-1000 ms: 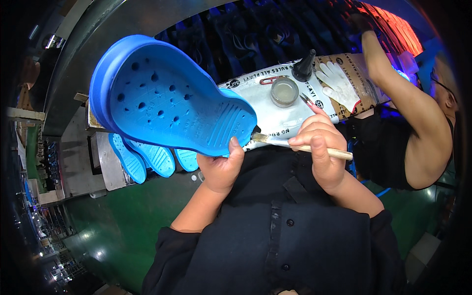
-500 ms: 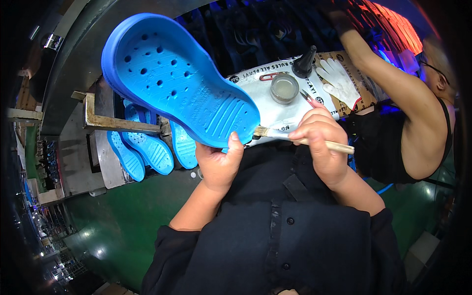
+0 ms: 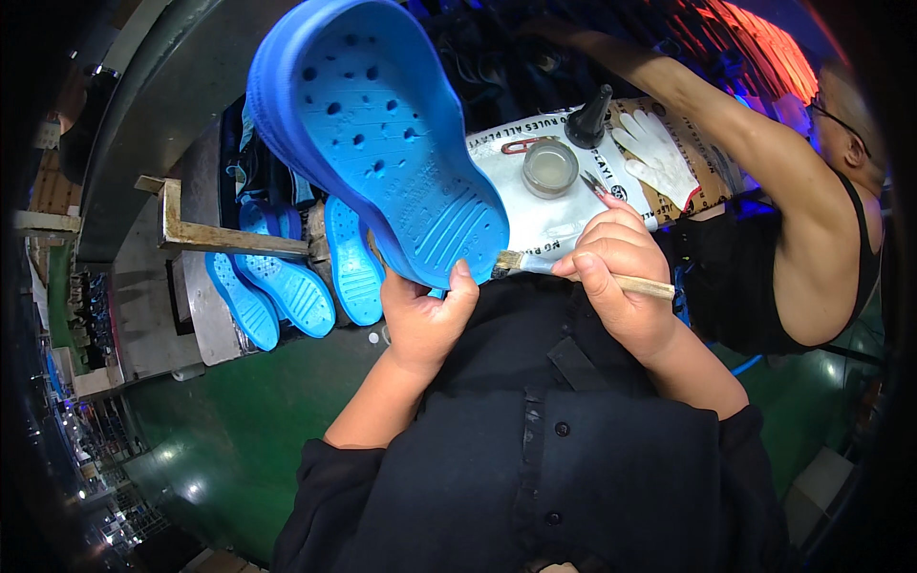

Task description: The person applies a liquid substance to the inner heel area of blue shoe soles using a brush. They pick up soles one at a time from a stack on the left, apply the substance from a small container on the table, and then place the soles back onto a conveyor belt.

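Note:
My left hand (image 3: 427, 307) is closed round the near end of a large blue shoe sole (image 3: 411, 196), its thumb on the edge. The sole has a raised rim, small holes and a ribbed patch, and stands tilted up in front of me. A flat brush (image 3: 638, 285) with a wooden handle is gripped in my right hand (image 3: 621, 277), its bristles touching the sole's edge at the near right end. Two pointed metal tips (image 3: 594, 183) stick out past my right fingers; the rest of that tool is hidden.
A glass jar (image 3: 550, 169) of pale liquid, a black cone-shaped bottle (image 3: 589, 116) and a white glove (image 3: 655, 153) lie on the covered bench. Several blue soles (image 3: 285, 291) rest at left beside a metal bracket (image 3: 224, 239). A co-worker's arm (image 3: 726, 124) reaches across at right.
The sole has swung to the right and turned more upright. The brush has shifted slightly left along with my right hand, its bristles still at the edge. The co-worker's arm reaches further left.

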Action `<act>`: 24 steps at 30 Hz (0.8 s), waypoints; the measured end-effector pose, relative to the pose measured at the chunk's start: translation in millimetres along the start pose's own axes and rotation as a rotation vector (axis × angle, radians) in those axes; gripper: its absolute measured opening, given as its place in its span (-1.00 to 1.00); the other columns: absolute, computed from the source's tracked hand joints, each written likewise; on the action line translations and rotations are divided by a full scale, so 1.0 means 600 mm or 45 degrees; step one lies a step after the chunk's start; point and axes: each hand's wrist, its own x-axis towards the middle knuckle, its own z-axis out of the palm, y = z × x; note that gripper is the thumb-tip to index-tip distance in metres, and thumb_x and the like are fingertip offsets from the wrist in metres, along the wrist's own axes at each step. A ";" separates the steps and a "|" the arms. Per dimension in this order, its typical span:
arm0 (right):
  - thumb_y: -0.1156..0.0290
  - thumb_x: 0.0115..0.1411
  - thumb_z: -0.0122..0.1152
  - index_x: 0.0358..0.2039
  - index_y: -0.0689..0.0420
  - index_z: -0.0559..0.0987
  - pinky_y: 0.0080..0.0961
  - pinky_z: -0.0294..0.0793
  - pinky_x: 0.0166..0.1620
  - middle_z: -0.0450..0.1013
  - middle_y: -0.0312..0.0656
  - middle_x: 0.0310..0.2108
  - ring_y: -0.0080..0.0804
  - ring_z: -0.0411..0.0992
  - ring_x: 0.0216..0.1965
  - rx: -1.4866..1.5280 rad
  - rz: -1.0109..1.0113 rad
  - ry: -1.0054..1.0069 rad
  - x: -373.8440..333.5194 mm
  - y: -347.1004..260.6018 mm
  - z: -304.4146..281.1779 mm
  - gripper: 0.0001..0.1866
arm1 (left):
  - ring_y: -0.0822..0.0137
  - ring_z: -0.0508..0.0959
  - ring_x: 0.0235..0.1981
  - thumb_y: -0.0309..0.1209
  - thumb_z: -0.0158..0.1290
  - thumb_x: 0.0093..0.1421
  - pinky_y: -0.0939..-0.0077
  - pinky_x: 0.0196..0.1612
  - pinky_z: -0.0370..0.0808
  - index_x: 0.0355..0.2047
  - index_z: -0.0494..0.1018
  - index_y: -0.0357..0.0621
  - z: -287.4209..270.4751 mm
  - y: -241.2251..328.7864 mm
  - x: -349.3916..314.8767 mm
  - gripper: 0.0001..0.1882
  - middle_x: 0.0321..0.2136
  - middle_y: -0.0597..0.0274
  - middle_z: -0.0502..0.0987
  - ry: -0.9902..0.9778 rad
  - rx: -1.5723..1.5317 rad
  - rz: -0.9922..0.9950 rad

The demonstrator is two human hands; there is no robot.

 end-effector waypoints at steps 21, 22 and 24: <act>0.37 0.27 -0.06 -0.65 0.17 0.54 -0.27 0.22 0.06 0.48 -0.29 -0.63 -0.42 0.41 -0.43 0.012 0.256 0.374 -0.065 0.044 -0.090 -0.63 | 0.26 0.57 -0.66 -0.38 0.12 0.02 0.49 -0.66 0.54 0.13 0.04 -0.45 0.005 0.199 0.065 -0.26 -0.34 -0.08 0.52 -0.731 -0.303 -0.551; 0.36 0.27 -0.06 -0.64 0.16 0.55 -0.26 0.22 0.05 0.47 -0.29 -0.64 -0.41 0.40 -0.43 -0.019 0.267 0.402 -0.073 0.053 -0.095 -0.63 | 0.30 0.56 -0.66 -0.37 0.14 -0.01 0.56 -0.68 0.52 0.12 0.05 -0.48 0.037 0.218 0.070 -0.24 -0.35 -0.08 0.53 -0.770 -0.368 -0.607; 0.36 0.27 -0.06 -0.63 0.16 0.56 -0.25 0.22 0.05 0.46 -0.29 -0.64 -0.40 0.39 -0.43 -0.054 0.265 0.447 -0.087 0.062 -0.110 -0.63 | 0.34 0.55 -0.67 -0.32 0.17 0.00 0.57 -0.70 0.50 0.12 0.09 -0.45 0.087 0.230 0.106 -0.24 -0.32 -0.08 0.52 -0.980 -0.388 -0.534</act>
